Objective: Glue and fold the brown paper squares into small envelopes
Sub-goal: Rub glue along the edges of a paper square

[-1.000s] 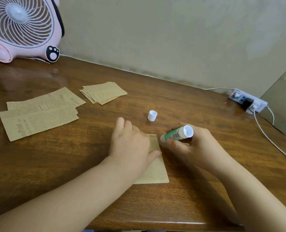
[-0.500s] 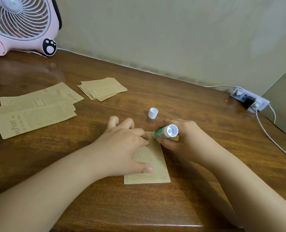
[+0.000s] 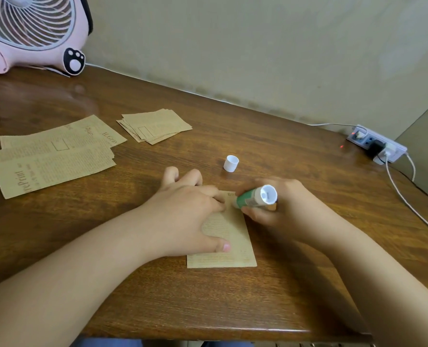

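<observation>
A brown printed paper square [image 3: 235,242] lies flat on the wooden table [image 3: 270,304] in front of me. My left hand [image 3: 188,216] presses down on its left part, fingers spread and thumb on the lower area. My right hand [image 3: 290,209] grips a green and white glue stick [image 3: 254,197], whose tip touches the paper's upper right corner. The stick's white cap [image 3: 231,163] stands on the table just beyond the paper.
A small stack of brown squares [image 3: 155,126] lies at the back, with larger printed brown sheets [image 3: 53,156] to the left. A pink fan [image 3: 30,31] stands at the far left corner. A power strip [image 3: 378,144] with cables sits at the right edge.
My left hand slid left and spread over the paper, uncovering more of it. My right hand brought the glue stick down and left onto the paper's upper right corner.
</observation>
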